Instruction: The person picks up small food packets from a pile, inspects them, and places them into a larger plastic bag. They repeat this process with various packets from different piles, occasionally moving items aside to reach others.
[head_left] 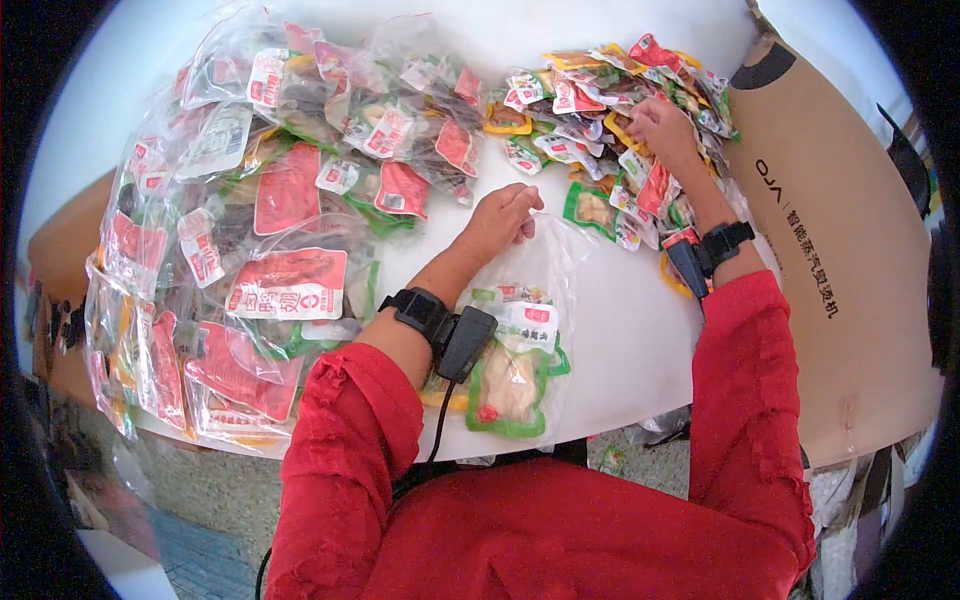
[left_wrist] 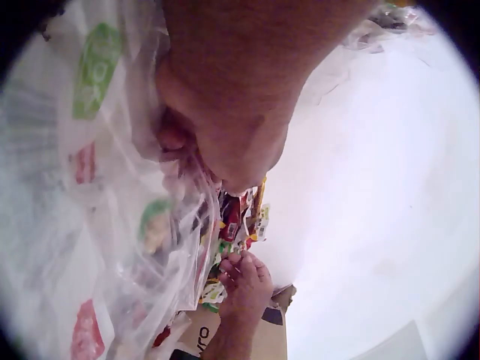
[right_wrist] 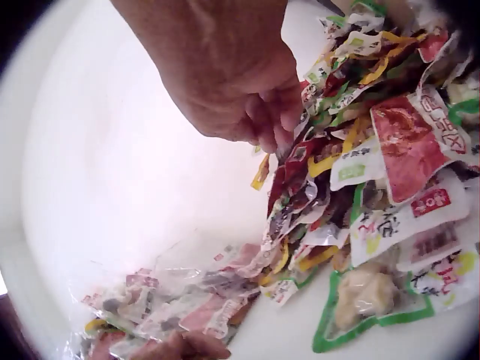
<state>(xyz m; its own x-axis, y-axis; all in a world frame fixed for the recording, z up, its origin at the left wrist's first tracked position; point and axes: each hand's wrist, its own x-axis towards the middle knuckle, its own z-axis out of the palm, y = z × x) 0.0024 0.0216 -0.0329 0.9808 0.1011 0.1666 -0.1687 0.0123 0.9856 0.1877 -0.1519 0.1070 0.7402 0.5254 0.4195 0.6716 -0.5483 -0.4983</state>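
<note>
My left hand [head_left: 503,218] grips the mouth of a clear plastic bag [head_left: 565,262] at the middle of the table. Inside the bag lies a green-edged food packet [head_left: 510,385] with pale contents. In the left wrist view the bag's gathered film [left_wrist: 196,176] runs under the curled fingers. At the back right, my right hand [head_left: 665,132] reaches into a heap of small food packets [head_left: 585,95]. Its bent fingers [right_wrist: 279,124] touch dark red and yellow-edged packets at the heap's edge; I cannot tell whether they pinch one.
Several filled clear bags [head_left: 290,190] of food packets are piled across the left side of the white table [head_left: 620,350]. A large brown cardboard box [head_left: 830,250] with printed lettering stands along the right side. Another green-edged packet [right_wrist: 367,296] lies at the heap's near edge.
</note>
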